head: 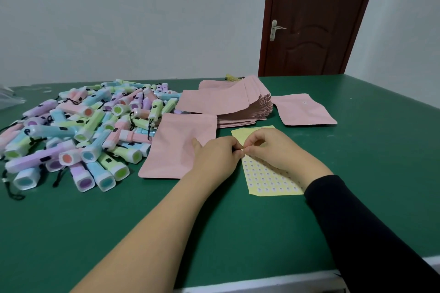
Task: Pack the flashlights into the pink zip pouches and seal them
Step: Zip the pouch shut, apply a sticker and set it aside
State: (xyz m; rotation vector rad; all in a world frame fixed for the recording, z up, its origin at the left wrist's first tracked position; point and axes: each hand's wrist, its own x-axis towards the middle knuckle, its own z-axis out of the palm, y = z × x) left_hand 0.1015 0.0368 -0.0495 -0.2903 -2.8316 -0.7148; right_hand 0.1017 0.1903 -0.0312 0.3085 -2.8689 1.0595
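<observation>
Pinching at a sticker sheet [269,178] with curled left hand [214,157] and right hand [273,150], you've barely begun: flashlights [83,130] heaped, pouches [238,107] stacked.

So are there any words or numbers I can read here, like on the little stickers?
Nothing here can be read.
On the sticker sheet: a tiny mark on each sticker, too small to read.
On the right-hand pink pouch: a faint mark near its top, too blurred to read.
On the flashlights: no writing shows.
</observation>
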